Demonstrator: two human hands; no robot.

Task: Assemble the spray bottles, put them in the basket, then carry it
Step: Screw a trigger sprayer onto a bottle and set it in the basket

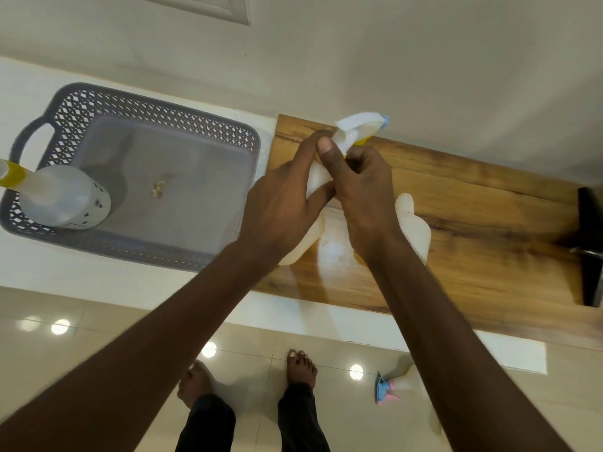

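Note:
A translucent white spray bottle point(313, 223) stands on the wooden board point(483, 203). My left hand point(280, 197) grips its upper body. My right hand point(362, 187) closes around its yellow collar, just under the white spray head point(359, 127) with a blue nozzle tip. A second headless bottle point(414, 223) stands right behind my right wrist, partly hidden. In the grey perforated basket point(163, 112) at the left stands an assembled bottle point(65, 197) with a yellow collar.
The basket sits on a white counter point(98, 275) against a pale wall. A dark object point(590, 243) lies at the board's right end. On the tiled floor below, a bottle with a blue and pink head point(388, 388) sits near my bare feet.

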